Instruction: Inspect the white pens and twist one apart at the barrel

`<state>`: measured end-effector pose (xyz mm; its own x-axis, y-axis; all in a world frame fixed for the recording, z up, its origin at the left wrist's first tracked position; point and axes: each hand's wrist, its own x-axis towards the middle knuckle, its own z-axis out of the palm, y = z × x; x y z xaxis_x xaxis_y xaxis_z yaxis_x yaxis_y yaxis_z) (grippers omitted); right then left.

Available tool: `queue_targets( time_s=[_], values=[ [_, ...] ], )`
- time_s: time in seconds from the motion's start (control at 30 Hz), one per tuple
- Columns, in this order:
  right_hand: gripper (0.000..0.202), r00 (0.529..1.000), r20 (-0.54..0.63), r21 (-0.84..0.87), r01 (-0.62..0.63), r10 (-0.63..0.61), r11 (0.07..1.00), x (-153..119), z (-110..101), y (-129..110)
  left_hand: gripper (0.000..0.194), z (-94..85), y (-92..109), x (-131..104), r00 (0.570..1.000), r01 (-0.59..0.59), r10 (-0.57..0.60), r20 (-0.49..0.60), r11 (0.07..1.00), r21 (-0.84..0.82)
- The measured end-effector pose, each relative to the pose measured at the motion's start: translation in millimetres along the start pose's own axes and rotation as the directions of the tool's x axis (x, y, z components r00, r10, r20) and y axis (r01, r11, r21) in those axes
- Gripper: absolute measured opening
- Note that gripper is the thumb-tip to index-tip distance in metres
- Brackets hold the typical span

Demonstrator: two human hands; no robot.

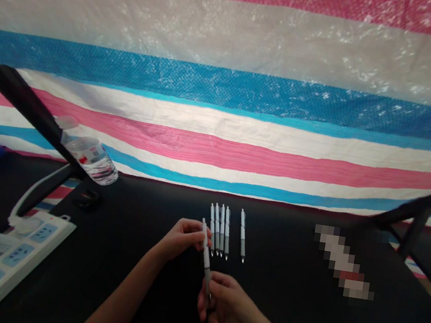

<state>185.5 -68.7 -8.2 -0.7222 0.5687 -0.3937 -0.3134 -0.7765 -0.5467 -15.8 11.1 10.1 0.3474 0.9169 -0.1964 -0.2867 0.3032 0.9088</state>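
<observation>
Both hands meet over the black table (298,314), sharing one white pen (206,254). The left hand (182,238) has its fingers (199,230) clamped on the pen's upper end, while the right hand (224,304) has its fingers closed around the grey lower end, so the pen runs almost upright between them, just above the tabletop.

Just beyond the held pen, five more pens of the same kind lie on the table, tips toward the person. Four of them form a tight row (220,229), side by side and nearly touching, directly right of the left hand. The fifth pen (242,235) lies alone, a little to the right of that row. That makes six pens in all.

Well left of the pens, one clear water bottle (89,153) leans against a dark frame bar (26,101). One white power strip (3,254) rests at the table's near left corner. A striped tarp (228,77) in pink, white and blue hangs behind the table.
</observation>
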Motion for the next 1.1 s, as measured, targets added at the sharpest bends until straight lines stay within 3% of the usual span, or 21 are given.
queue_targets(
  time_s=[1.1],
  values=[
    [0.042,0.996,0.079,0.008,-0.054,0.053,0.999,0.3,-10.9,1.6,0.037,-1.0,3.9,2.0,1.0,0.008,-0.009,-0.018,0.997,-0.082]
  ],
)
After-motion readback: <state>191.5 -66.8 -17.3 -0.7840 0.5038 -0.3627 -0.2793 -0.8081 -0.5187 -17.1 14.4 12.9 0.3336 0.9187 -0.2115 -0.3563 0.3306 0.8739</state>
